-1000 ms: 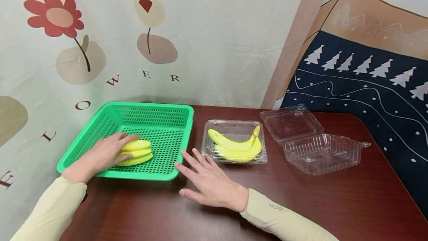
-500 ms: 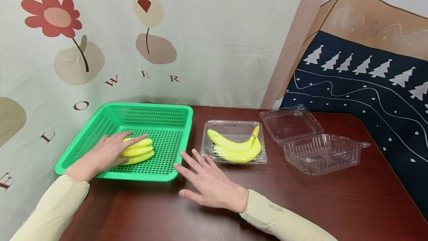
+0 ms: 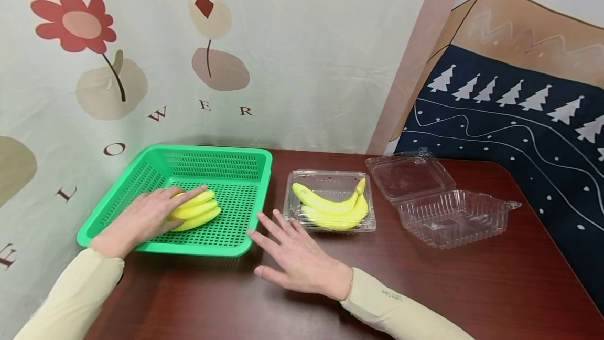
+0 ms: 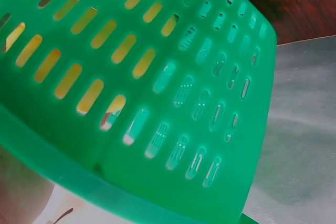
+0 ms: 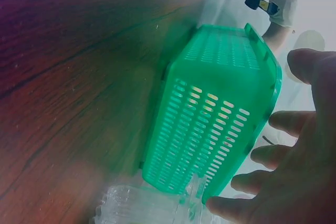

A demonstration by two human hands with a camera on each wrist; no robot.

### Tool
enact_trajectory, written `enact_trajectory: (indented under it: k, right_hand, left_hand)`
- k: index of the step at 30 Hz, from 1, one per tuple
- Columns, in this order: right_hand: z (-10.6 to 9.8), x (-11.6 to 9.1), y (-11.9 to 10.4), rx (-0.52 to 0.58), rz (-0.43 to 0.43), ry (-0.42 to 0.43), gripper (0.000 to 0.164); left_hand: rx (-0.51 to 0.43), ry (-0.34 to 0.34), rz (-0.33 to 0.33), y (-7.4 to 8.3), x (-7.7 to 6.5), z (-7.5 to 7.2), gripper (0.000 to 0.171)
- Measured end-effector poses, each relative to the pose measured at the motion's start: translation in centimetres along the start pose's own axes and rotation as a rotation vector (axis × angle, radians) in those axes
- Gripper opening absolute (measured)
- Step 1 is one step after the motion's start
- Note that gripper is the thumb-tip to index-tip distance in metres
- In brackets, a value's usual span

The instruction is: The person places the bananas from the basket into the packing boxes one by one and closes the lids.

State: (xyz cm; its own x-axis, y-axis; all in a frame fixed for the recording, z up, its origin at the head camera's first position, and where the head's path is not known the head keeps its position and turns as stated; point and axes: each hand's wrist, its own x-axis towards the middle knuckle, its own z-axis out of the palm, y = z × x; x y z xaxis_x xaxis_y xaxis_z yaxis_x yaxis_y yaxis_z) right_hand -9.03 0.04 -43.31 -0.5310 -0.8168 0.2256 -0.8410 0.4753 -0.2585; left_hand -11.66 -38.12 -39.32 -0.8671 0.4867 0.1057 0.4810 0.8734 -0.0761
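Observation:
Inside the green plastic basket (image 3: 195, 248), my left hand (image 3: 141, 218) holds a bunch of bananas (image 3: 200, 213), thumb on the near side and fingers over the top. Part of the bunch is hidden under the palm. Through the slots of the basket wall (image 4: 210, 129), yellow shows in the left wrist view. My right hand (image 3: 302, 261) has its fingers spread just off the basket's right side, holding nothing. The right wrist view shows those spread fingers (image 5: 286, 124) beside the basket's outer wall (image 5: 220, 103).
A lidded clear clamshell box (image 3: 325, 174) with bananas (image 3: 332, 206) inside stands right of the basket. Farther right, another clear clamshell (image 3: 453, 222) lies with its lid (image 3: 410, 174) folded back. A printed curtain (image 3: 321, 67) hangs behind the reddish-brown table (image 3: 424, 282).
The bananas have shifted slightly right and away within the basket, along with my left hand, whose index finger now stretches farther over them. My right hand has barely moved.

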Motion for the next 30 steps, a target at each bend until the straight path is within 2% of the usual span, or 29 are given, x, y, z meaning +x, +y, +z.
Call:
enact_trajectory:
  k: [10, 16, 22, 30]
  right_hand:
    - [-1.3, -1.2, 0.4, 0.006, 0.012, 0.06, 0.067]
    - [-2.0, -2.1, 0.9, -0.005, 0.014, 0.095, 0.067]
    - [-2.8, -3.2, 1.4, 0.036, 0.054, 0.096, 0.067]
    - [-4.2, -4.9, 2.6, 0.021, 0.097, 0.135, 0.066]
  left_hand:
    - [0.024, 0.171, 0.041, 1.1, 0.2, -0.6, 0.106]
    - [0.026, 0.231, 0.027, 2.0, 0.5, -1.2, 0.104]
    - [0.026, 0.299, 0.02, 3.0, 1.0, -1.7, 0.107]
    - [0.042, 0.379, 0.046, 4.6, 2.4, -2.8, 0.102]
